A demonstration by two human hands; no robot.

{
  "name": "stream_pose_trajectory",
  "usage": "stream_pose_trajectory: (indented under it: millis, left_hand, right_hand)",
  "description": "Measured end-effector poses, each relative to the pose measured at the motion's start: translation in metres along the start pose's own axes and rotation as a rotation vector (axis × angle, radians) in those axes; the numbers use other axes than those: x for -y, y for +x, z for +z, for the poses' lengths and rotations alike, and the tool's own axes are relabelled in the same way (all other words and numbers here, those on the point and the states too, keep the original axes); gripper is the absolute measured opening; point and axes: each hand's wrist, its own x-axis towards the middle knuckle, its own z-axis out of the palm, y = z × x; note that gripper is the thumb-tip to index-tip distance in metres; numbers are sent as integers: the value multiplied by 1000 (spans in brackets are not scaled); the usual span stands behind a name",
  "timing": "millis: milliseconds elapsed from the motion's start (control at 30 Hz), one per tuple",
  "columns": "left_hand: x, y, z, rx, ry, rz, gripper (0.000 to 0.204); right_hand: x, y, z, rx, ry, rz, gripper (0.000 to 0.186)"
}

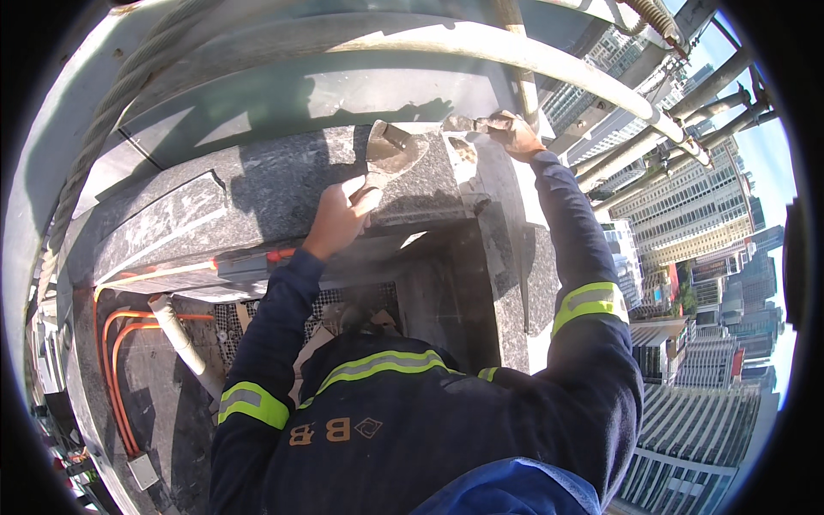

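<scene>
My left hand (343, 215) is closed around the handle of a wide, scoop-shaped trowel (396, 161), stained pale grey. Its blade lies over the top of a speckled grey stone ledge (292, 176), with a small dark patch near its far edge. Farther right, my right hand (518, 136) reaches to the ledge's corner, fingers closed on a small spatula-like tool (463, 124). Part of this tool is hidden by the fingers. Below it, a whitish, dusty strip (498, 172) runs along the stone at the corner.
Thick pale pipes (463, 39) curve over the far side, and a steel cable (94, 146) hangs at left. A dark recess (438, 292) opens below the ledge. Orange conduits (116, 369) and a pale tube (184, 343) stand at lower left. High-rise buildings (695, 206) lie far below at right.
</scene>
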Motion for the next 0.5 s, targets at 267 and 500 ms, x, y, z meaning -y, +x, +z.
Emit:
stream_pose_trajectory:
  millis: [267, 500]
  left_hand:
    - [2, 1, 1, 3, 33, 36, 20]
    - [2, 0, 0, 7, 23, 65, 19]
  right_hand:
    - [-18, -22, 17, -210, 70, 49, 31]
    - [-27, -35, 20, -223, 33, 135, 35]
